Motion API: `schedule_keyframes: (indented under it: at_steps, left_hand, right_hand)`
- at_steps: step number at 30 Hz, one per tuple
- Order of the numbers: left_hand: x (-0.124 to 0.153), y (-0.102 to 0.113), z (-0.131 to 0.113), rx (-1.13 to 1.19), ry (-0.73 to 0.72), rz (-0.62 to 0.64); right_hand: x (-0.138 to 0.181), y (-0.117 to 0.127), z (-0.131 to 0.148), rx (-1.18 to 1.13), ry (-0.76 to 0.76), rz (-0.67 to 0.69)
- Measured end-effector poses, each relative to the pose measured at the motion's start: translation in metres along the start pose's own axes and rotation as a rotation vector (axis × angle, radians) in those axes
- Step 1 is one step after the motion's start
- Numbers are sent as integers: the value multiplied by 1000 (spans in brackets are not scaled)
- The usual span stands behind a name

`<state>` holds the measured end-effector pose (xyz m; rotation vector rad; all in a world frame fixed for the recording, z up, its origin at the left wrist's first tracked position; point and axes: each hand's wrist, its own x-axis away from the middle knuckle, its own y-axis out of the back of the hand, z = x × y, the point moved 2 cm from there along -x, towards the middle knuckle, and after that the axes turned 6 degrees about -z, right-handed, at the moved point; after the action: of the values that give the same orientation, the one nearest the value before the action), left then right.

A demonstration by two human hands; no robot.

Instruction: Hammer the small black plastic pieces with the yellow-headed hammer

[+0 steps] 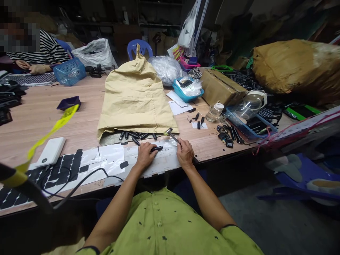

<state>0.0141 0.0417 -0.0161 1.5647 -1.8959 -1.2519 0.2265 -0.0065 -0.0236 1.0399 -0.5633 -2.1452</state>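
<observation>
My left hand (145, 154) is closed on a small black cylindrical piece (157, 149), which lies over the white board (151, 169) at the table's front edge. My right hand (185, 153) grips the handle of a small hammer (170, 132), its metal head raised to the right of the black piece. Just beyond my hands, several similar black pieces (134, 135) stick out of the open mouth of a beige cloth sack (135, 99). A loose black oval patch (124, 165) rests on the board left of my left hand.
White power bank (51, 151), black sticker sheet (66, 166) and cable stand left. A blurred yellow strip (53, 131) crosses the near left. Right are a glass jar (214, 112), blue basket (249, 124) and cardboard box (221, 86). A person in striped sleeves (50, 49) sits far left.
</observation>
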Motion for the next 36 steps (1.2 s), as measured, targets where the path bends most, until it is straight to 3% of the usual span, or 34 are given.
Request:
schedule_keyframes:
  at_steps: [6,12,22,32,36]
  left_hand:
    - [-2,-6,1,58,72,-8]
    - [-3,-5,-2,104,132,-19]
    - [-7,-5,-5,127,179,0]
    - [-5,-5,-8,137,186,9]
    - [-5,-4,-11,141,188,21]
  right_hand:
    - [20,29,9,-313,-29,151]
    - [40,39,13,-343,-89,261]
    - [42,35,20,-255,-48,277]
    - [49,31,32,-306,-5,331]
    - [38,28,24,-265,-1,269]
